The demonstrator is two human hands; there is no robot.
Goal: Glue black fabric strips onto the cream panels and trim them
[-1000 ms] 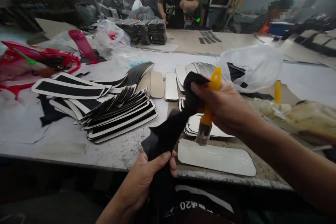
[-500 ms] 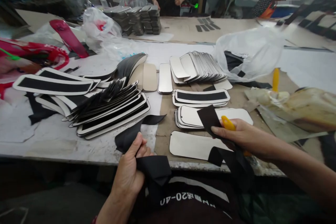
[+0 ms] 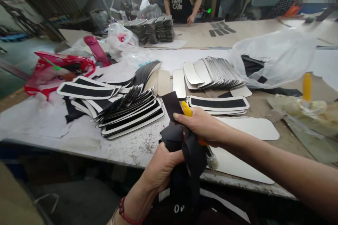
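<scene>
Over the table's front edge my left hand (image 3: 160, 167) is closed around bunched black strips (image 3: 195, 154), whose ends hang down in front of my apron. Just above it, my right hand (image 3: 200, 123) grips a yellow-handled brush (image 3: 187, 109), its pale bristles pointing down. Pinched under the same thumb is a flat black strip (image 3: 169, 103). The two hands nearly meet, and some fingers are hidden by the strips. White panels with rounded corners (image 3: 250, 126) lie beneath my right forearm. Behind them is a small stack of white panels with black centres (image 3: 218, 103).
At left spreads a pile of black-centred panels (image 3: 132, 119). Fanned pale panels (image 3: 221, 74) lie farther back. A clear plastic bag (image 3: 285, 59), a second yellow handle (image 3: 306, 86) and a red bag (image 3: 37, 77) flank the work. Across the table stands a person in an apron (image 3: 182, 0).
My right hand has moved left with the brush and strip. My left hand has come up and right, so the strips are gathered between both hands. The view has turned left.
</scene>
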